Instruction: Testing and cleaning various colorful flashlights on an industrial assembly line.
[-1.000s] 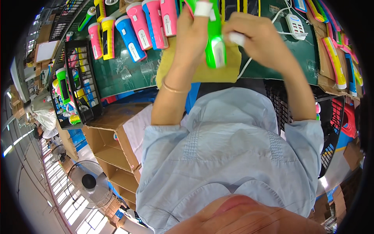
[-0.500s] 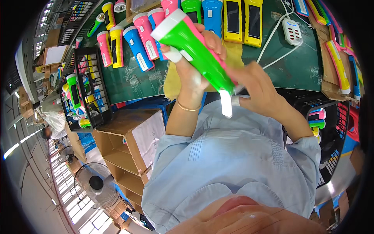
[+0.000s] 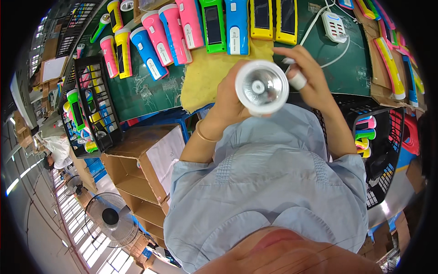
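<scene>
My left hand is closed around a flashlight, whose white round head and silvery reflector face up at me. The flashlight's body is hidden behind its head. Close by on the right is my right hand, with fingers apart and nothing plainly held. White coverings show on its thumb and a fingertip. Beyond my hands a yellow cloth lies on the green table. Along it stand flashlights in a row, among them a blue one, a green one and a pink one.
A black basket with flashlights stands at the left, and another black basket at the right. The white power strip trails cables across the table. An open cardboard box sits at the lower left, near a fan.
The green and pink flashlight has turned so its head now faces me, and its lit white end is out of sight. My right hand has come away from that end.
</scene>
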